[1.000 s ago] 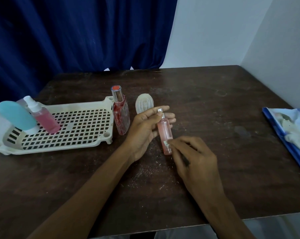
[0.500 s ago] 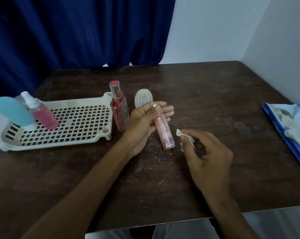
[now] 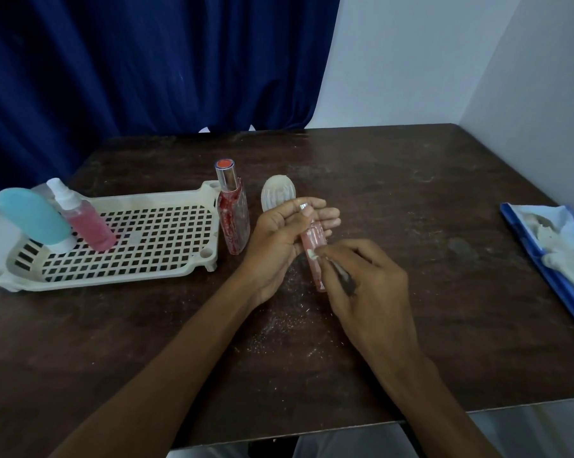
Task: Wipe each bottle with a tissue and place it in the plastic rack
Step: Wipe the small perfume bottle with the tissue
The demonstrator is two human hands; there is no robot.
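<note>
On pink bottle (image 3: 314, 236) again: R hand (image 3: 371, 292) w/ tissue (image 3: 312, 256)

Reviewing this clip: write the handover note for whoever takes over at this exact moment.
Left hand grips the slim pink bottle near its cap.
Right hand pinches a tissue against the bottle's middle; wipe under way.
Done: teal bottle and pink spray bottle lean in the rack.
Left: finish this wipe, rack it, then wipe and rack the red bottle standing beside the rack.
White oval item behind the left hand: cannot tell what it is.
</note>
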